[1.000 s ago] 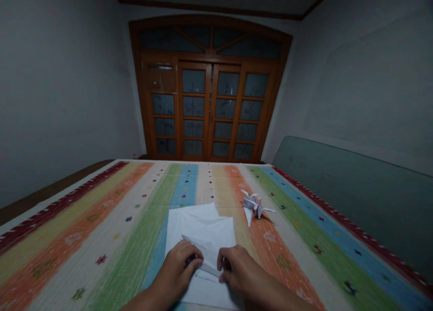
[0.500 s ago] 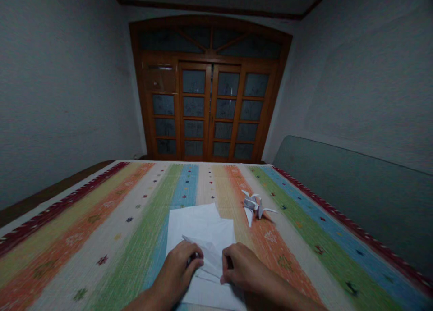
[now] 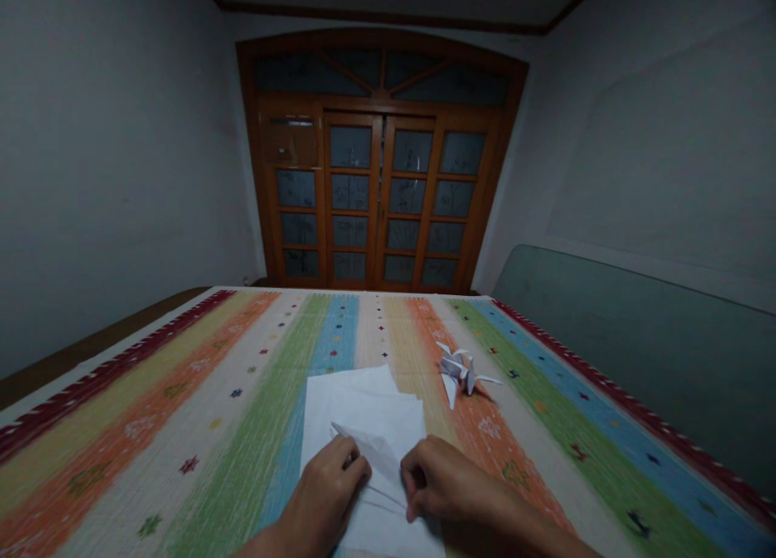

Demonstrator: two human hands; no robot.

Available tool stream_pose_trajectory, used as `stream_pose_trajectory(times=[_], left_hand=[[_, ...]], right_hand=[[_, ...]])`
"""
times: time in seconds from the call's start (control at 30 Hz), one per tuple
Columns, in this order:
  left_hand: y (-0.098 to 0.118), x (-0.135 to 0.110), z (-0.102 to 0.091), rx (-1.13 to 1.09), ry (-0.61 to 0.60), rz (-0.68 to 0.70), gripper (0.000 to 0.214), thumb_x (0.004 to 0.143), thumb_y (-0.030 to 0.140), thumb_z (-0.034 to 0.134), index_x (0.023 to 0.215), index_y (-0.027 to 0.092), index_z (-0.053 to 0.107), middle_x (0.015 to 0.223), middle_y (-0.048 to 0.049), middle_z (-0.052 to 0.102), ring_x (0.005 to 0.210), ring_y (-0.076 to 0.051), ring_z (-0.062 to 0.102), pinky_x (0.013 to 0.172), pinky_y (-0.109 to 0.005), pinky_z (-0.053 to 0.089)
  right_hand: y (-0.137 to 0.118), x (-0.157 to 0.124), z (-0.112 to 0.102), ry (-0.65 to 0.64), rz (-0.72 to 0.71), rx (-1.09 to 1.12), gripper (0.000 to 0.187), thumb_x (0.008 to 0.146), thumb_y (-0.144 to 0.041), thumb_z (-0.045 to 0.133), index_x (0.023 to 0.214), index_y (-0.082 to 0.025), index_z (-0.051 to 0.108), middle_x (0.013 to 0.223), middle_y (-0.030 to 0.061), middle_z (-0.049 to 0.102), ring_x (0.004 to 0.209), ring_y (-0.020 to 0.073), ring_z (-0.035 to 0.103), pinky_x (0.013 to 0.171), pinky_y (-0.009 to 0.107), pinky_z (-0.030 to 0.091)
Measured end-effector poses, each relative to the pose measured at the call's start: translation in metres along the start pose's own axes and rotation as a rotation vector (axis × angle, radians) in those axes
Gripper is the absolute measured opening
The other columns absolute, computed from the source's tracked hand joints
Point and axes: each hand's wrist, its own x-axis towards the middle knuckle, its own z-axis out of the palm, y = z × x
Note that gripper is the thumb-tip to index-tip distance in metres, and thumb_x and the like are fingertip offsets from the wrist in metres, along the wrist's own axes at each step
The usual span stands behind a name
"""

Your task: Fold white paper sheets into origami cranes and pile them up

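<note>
A folded piece of white paper (image 3: 379, 458), long and pointed at its upper left end, lies between my hands. My left hand (image 3: 331, 487) pinches its left side, the thumb and fingers pressed together. At the lower right corner, my right hand (image 3: 437, 481) grips the paper between curled fingers and thumb. Beneath both hands is a stack of white paper sheets (image 3: 352, 396), slightly fanned out. The fingertips partly cover the folded edges.
Folded white paper cranes (image 3: 459, 372) sit close together to the right, beyond my right hand. A striped cloth (image 3: 242, 429) covers the table. A greenish panel (image 3: 636, 348) stands along the right side, and wooden doors (image 3: 379, 194) are at the back.
My right hand has shifted slightly right and down along the folded paper's edge. My left hand stays on the paper, and the view has shifted a little.
</note>
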Motion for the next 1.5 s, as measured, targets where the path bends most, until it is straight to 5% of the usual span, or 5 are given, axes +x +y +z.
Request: stream_pose_trajectory(times=[0.23,0.43,0.7,1.17,1.5], left_hand=[[0.005,-0.001,-0.013,0.014,0.013,0.141,0.015,0.093,0.007,0.06,0.099,0.016,0.07,0.098,-0.0122,0.068,0.095,-0.03,0.063,0.083,-0.042,0.06],[-0.005,0.008,-0.01,-0.153,-0.058,0.038,0.013,0.091,0.008,0.07,0.081,0.017,0.069,0.091,-0.0073,0.067,0.087,-0.025,0.064,0.075,-0.038,0.058],[-0.009,0.013,-0.015,-0.282,-0.008,0.089,0.021,0.084,0.002,0.074,0.092,0.02,0.066,0.127,-0.0099,0.068,0.12,-0.03,0.059,0.101,-0.046,0.053],[-0.007,0.014,-0.017,-0.298,0.07,-0.101,0.018,0.078,0.003,0.077,0.076,0.019,0.068,0.123,-0.0095,0.069,0.105,-0.028,0.068,0.091,-0.044,0.059],[-0.01,0.016,-0.018,-0.22,0.085,0.072,0.022,0.08,-0.001,0.076,0.084,0.019,0.068,0.12,-0.01,0.071,0.107,-0.029,0.061,0.089,-0.046,0.059]], right_hand=[[-0.006,-0.024,-0.016,-0.058,-0.167,-0.2,0.021,0.076,-0.013,0.077,0.087,-0.028,0.086,0.079,0.0023,0.084,0.068,0.0195,0.074,0.062,0.023,0.044],[-0.032,-0.042,-0.022,-0.063,-0.148,-0.361,0.023,0.077,-0.01,0.068,0.084,-0.022,0.086,0.078,0.0101,0.083,0.066,0.0242,0.074,0.061,0.029,0.042],[-0.017,-0.022,0.021,0.206,0.011,-0.171,0.012,0.085,-0.03,0.08,0.09,-0.019,0.078,0.094,0.0071,0.079,0.086,0.024,0.07,0.073,0.03,0.043],[0.011,0.011,0.033,0.464,-0.225,0.036,0.028,0.082,-0.002,0.068,0.103,-0.02,0.073,0.108,0.0085,0.068,0.106,0.0271,0.063,0.096,0.039,0.048],[0.024,0.021,0.044,0.57,-0.241,0.037,0.027,0.086,-0.006,0.072,0.111,-0.017,0.076,0.105,0.0104,0.067,0.101,0.0276,0.064,0.091,0.041,0.052]])
